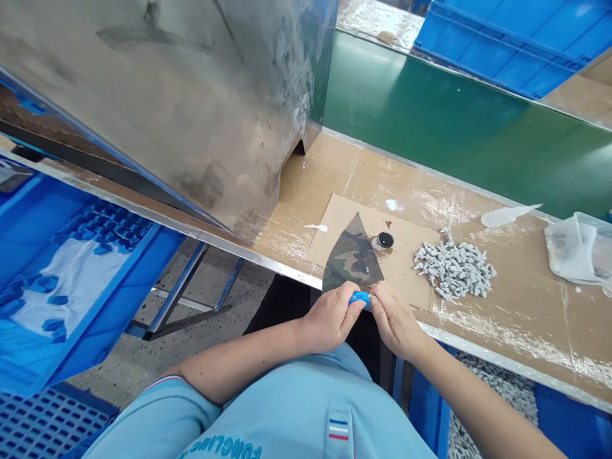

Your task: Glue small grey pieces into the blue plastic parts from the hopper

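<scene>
In front of my belly, at the table's edge, my left hand (333,317) grips a small blue plastic piece (359,297) between thumb and bent fingers. My right hand (394,320) is closed in a pinch at the right end of that piece; whatever its fingertips hold is mostly hidden. Just beyond both hands lies a camouflage-patterned cloth (351,255). A small round pot of dark stuff (384,241) stands by the cloth on a cardboard sheet (406,268). To the right is a pile of small grey pieces (454,268).
A large metal panel (191,115) rises at the left. A blue crate (71,357) there holds many blue pieces (102,226). On the table's right are a white plastic scoop-like item (509,215) and a clear tub (576,248). Grey pieces (492,389) fill a bin below.
</scene>
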Action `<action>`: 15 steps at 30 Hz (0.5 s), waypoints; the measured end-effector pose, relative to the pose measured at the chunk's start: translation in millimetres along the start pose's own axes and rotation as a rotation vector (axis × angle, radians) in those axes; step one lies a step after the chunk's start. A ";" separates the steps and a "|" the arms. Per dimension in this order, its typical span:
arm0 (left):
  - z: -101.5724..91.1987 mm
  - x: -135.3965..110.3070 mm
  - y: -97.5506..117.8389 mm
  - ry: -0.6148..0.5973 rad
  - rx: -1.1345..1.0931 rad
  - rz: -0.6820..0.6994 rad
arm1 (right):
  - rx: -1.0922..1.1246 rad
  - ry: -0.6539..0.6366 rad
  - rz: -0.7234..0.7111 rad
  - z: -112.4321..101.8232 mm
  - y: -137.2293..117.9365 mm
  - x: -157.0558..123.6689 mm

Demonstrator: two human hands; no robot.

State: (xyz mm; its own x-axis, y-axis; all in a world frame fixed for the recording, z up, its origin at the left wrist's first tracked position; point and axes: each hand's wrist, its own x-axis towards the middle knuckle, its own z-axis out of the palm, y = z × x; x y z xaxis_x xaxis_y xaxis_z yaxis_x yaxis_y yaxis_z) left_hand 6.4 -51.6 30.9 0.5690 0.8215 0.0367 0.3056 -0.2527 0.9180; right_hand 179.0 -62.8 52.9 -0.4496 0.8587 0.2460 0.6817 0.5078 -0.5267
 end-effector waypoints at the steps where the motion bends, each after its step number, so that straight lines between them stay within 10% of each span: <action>1: 1.2 -0.7 1.0 0.024 0.029 0.022 | 0.027 0.008 0.004 0.9 -0.1 0.1; 15: -9.3 4.6 6.1 -0.035 -0.088 -0.012 | 0.049 0.028 -0.081 -0.9 5.7 5.7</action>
State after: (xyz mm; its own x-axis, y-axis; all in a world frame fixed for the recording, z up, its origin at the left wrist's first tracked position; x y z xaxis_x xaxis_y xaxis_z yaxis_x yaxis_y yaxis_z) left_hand 3.8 -44.7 40.3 0.5924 0.8055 0.0128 0.2455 -0.1957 0.9494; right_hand 180.8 -55.0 52.0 -0.4853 0.8170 0.3114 0.6144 0.5721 -0.5434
